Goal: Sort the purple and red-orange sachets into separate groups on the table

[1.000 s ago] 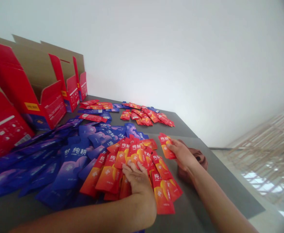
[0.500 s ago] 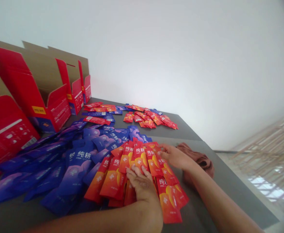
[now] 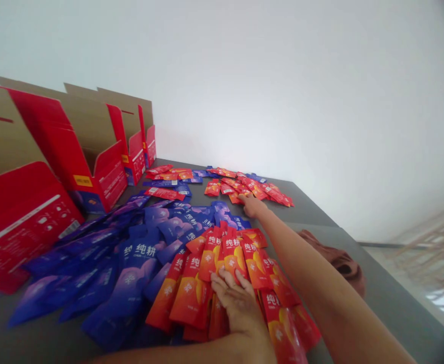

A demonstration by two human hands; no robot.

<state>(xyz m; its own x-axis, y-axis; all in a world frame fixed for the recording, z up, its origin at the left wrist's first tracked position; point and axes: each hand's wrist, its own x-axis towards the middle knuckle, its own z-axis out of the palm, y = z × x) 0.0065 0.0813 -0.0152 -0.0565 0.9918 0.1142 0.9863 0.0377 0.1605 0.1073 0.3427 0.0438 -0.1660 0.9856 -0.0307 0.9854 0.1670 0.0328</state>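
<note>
My left hand (image 3: 235, 301) lies with its fingers spread on a fanned pile of red-orange sachets (image 3: 191, 288) near the front of the table. My right arm stretches past that pile, and my right hand (image 3: 253, 206) is at the near edge of a farther heap of red sachets (image 3: 261, 190). Its fingers reach forward over a red packet there, partly extended; I see nothing lifted in them. Left of the red pile, many blue-purple sachets (image 3: 131, 283) overlap one another, and some run under the red ones.
Open red cardboard boxes (image 3: 110, 174) stand in a row along the left, flaps up. Mixed red and blue sachets (image 3: 164, 193) lie beside them at the back. A brown cloth (image 3: 343, 268) rests on the grey table (image 3: 316, 217) at right, partly behind my right forearm.
My right hand has gone from the right edge of the near red pile forward to the far heap. My left hand stays on the near pile. The view has shifted slightly.
</note>
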